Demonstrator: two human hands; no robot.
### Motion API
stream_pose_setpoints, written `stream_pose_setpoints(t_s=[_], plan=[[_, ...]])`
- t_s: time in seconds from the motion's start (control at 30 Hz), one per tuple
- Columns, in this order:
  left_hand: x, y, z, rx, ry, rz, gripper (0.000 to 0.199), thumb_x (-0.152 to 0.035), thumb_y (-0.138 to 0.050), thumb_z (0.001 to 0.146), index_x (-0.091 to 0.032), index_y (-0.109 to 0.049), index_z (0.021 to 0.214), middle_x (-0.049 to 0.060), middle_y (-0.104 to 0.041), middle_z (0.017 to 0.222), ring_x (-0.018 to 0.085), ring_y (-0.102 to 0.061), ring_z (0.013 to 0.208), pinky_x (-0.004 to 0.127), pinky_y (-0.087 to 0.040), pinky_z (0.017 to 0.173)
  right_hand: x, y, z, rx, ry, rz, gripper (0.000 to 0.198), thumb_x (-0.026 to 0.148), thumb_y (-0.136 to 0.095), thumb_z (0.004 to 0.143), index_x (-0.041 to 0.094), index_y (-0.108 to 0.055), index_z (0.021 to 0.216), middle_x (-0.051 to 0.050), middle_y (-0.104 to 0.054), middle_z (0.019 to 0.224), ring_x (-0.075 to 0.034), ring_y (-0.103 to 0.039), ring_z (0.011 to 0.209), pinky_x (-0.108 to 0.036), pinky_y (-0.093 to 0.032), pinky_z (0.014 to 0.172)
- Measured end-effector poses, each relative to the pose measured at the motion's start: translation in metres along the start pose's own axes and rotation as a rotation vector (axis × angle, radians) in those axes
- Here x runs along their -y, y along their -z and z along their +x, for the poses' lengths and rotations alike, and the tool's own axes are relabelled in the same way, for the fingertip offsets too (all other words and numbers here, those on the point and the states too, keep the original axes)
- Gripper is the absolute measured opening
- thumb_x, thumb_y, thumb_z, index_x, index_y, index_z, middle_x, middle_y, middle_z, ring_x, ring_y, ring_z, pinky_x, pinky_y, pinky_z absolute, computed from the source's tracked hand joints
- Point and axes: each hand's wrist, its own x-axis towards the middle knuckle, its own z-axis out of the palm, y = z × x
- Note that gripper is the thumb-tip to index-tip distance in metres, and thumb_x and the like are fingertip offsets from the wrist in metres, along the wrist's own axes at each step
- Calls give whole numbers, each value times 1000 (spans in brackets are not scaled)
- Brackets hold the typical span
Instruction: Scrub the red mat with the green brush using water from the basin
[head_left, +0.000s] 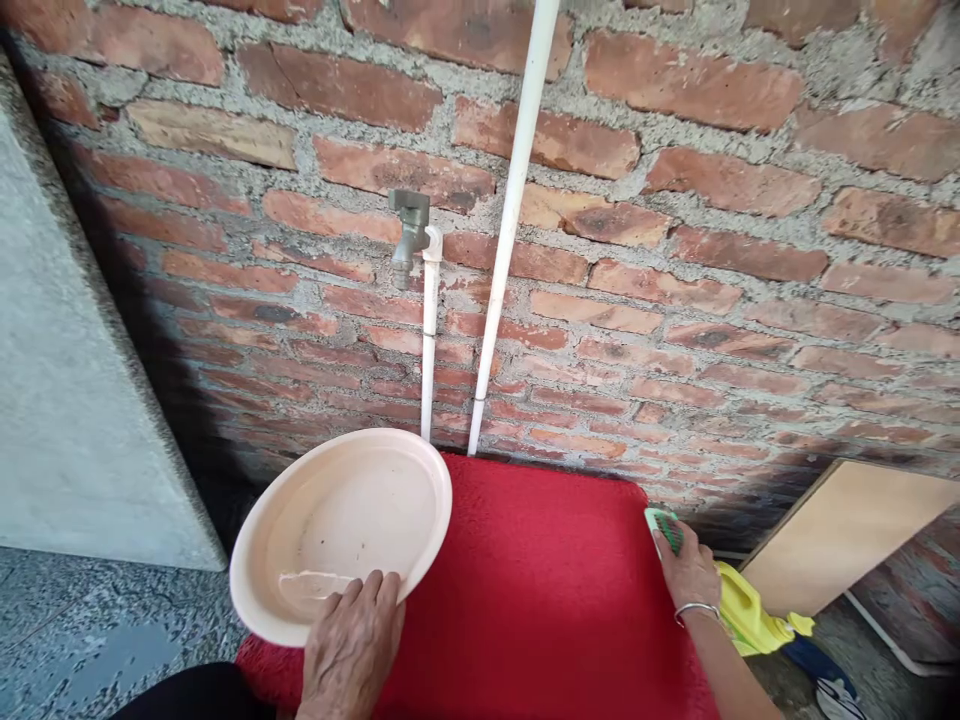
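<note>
Before the brick wall (637, 300), your left hand (352, 640), fingers together, grips the near rim of the basin (367, 500), over the red cloth (540, 600); it looks light, stiff, slippery: hold its rim. Your right hand (686, 575) clasps a brush (664, 522).

A red cloth surface (547, 590) fills the middle, smooth across its broad face and fuzzy along its edges; what bears it from underneath is hidden. A pale pink basin (241, 580) overlaps its left side, tilted, though whether it rests on the cloth cannot be told. Around this lies the dark grey floor (60, 620), rough and wet at the left. At the right, a yellow bottle (748, 610) and a blue and white item (821, 680) are on it
</note>
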Motion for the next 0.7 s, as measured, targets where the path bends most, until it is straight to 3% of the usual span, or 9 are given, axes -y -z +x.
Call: stream_pose_setpoints(t_s=[0.17, 0.27, 0.57, 0.7], plan=[[2, -1, 3, -13, -12, 33, 23, -15, -47, 94, -22, -68, 91, 2, -67, 78, 23, -60, 77, 38, -36, 77, 40, -17, -13, 6, 231, 18, 51, 50, -38, 99, 26, -52, 141, -14, -64, 118, -28, -64, 106, -41, -47, 92], [3, -2, 3, -35, -27, 44, 22, -16, -47, 94, -22, -68, 91, 2, -66, 78, 23, -60, 76, 39, -36, 76, 48, -18, -13, 16, 289, 16, 49, 50, -40, 98, 29, -53, 140, -13, -64, 118, -28, -63, 107, -42, -47, 93], [0, -2, 4, -8, 10, 12, 25, -15, -46, 96, -21, -70, 95, 3, -67, 82, 22, -60, 79, 38, -38, 78, -26, 0, -15, 1, 44, 5, 57, 54, -36, 96, 21, -53, 139, -16, -66, 111, -31, -67, 98, -44, -51, 85], [-5, 4, 7, 43, 41, -3, 22, -15, -49, 95, -20, -70, 98, 3, -68, 84, 21, -60, 81, 38, -38, 79, -25, -9, -35, -136, 62, 106, 62, 57, -26, 96, 21, -52, 139, -16, -65, 109, -31, -66, 94, -45, -52, 82]])
